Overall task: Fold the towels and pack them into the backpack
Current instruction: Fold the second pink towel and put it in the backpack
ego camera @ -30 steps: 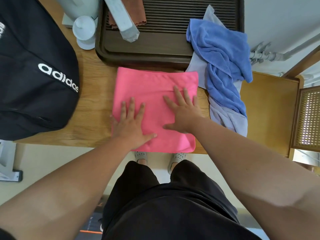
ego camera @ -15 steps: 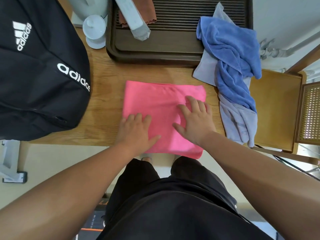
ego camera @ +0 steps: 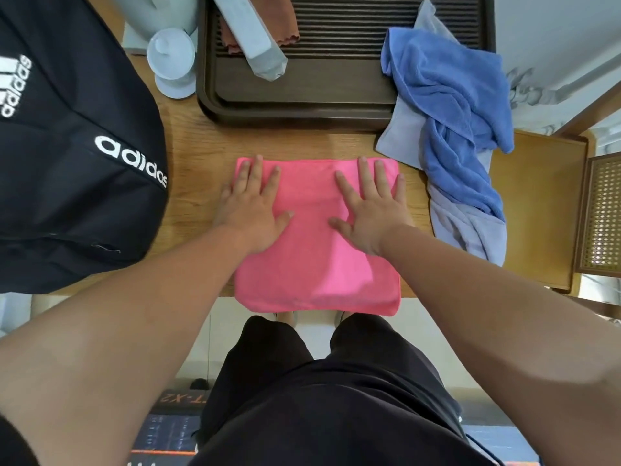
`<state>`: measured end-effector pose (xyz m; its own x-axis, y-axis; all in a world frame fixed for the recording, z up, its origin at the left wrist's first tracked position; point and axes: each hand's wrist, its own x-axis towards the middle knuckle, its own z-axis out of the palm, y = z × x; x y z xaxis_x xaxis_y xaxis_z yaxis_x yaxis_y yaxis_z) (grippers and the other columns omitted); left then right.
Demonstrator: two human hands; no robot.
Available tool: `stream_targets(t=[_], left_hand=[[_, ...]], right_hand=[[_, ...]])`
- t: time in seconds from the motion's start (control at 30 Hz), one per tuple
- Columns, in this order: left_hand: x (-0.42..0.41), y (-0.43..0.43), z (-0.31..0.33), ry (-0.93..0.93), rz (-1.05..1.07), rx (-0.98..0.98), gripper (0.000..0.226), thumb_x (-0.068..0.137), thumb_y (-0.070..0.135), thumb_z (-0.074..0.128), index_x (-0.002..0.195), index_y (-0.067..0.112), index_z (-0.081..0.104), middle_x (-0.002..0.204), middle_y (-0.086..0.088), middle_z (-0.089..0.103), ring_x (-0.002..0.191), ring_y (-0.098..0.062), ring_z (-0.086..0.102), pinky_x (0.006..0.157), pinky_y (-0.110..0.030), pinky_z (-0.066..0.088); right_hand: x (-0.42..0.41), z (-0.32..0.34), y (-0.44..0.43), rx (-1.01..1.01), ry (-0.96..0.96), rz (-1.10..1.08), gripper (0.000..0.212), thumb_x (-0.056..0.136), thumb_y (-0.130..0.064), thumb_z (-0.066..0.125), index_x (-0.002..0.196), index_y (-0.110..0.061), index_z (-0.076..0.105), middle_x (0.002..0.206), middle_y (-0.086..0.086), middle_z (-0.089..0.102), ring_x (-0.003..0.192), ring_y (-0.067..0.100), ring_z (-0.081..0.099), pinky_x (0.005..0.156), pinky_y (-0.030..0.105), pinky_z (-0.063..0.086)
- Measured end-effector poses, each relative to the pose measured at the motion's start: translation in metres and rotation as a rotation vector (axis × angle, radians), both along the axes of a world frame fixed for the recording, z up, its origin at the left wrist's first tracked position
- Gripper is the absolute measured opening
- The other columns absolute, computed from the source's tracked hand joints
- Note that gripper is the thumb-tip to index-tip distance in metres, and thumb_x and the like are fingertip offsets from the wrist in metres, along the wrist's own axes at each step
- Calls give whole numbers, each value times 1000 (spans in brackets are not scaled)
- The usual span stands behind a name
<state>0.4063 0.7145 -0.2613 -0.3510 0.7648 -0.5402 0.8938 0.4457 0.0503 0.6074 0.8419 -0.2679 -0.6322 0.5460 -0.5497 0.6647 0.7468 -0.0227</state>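
Observation:
A folded pink towel [ego camera: 312, 264] lies flat on the wooden table [ego camera: 195, 142], its near edge hanging over the table's front. My left hand [ego camera: 252, 206] presses flat on its far left part, fingers straight and spread. My right hand [ego camera: 373, 206] presses flat on its far right part. A crumpled blue towel [ego camera: 460, 105] lies on a pale grey towel [ego camera: 470, 230] to the right. The black backpack [ego camera: 67, 156] sits at the left, its opening out of sight.
A dark slatted tray [ego camera: 302, 102] stands at the back, holding a grey box [ego camera: 252, 35] and a brown cloth [ego camera: 292, 25]. A white lidded cup [ego camera: 173, 58] is beside it. A wooden chair [ego camera: 537, 210] adjoins the table's right end.
Both hands have slid along the pink towel from its near part to its far corners, moving apart and flattening it. The view has shifted slightly.

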Motion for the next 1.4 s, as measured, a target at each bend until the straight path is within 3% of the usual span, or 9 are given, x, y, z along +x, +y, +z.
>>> stream_targets(t=[0.07,0.13,0.2,0.43,0.57,0.77,0.97,1.27,1.4], left_hand=[[0,5,3,31,4,78,72,101,54,33,161,24,5,168,-11,0,154,-32,3,122,-49,16],[-3,12,7,73,4,162,61,101,37,41,157,21,23,162,-12,24,147,-34,23,117,-49,26],[-7,20,10,119,-6,205,56,98,23,45,153,19,33,148,-10,41,133,-32,37,109,-47,35],[-20,43,17,166,6,175,26,89,18,54,112,19,66,113,-6,56,110,-29,48,98,-44,41],[-26,52,22,117,-22,135,12,88,20,58,97,23,64,105,-5,60,106,-29,51,96,-44,41],[-36,65,29,108,37,299,27,87,6,54,110,19,61,102,-8,66,101,-33,59,91,-45,43],[-53,81,55,163,56,470,17,86,3,57,92,17,63,89,-6,58,86,-30,55,80,-44,45],[-23,7,62,-17,72,541,19,77,3,64,71,19,56,79,-1,55,81,-28,53,73,-42,47],[-1,-41,54,-56,6,551,16,78,2,67,73,15,59,80,1,55,82,-24,51,77,-38,43]], right_hand=[[-5,4,1,73,113,-18,68,99,-61,28,159,-32,15,166,16,8,153,40,5,119,62,6],[-12,9,9,180,235,-3,47,99,-40,41,142,-24,45,147,13,44,142,37,31,113,56,24],[-19,12,20,210,265,10,41,94,-23,45,134,-22,51,131,7,55,128,33,42,102,49,32],[-35,16,41,111,206,-17,27,96,-27,50,121,-26,61,122,5,59,112,29,51,92,43,40],[-36,22,47,74,169,42,21,89,-28,60,109,-27,67,118,3,57,110,28,50,90,42,40],[-43,32,65,138,241,-30,20,87,-8,51,100,-21,59,103,7,63,99,33,56,75,37,30],[-53,55,85,297,403,-84,17,89,-2,49,98,-14,56,94,10,57,85,34,55,69,41,39],[-4,61,46,34,405,38,17,78,-7,58,79,-20,48,82,0,46,76,27,48,63,34,30],[29,62,18,-20,503,121,21,66,-12,63,73,-21,45,71,3,49,66,31,54,56,33,39]])
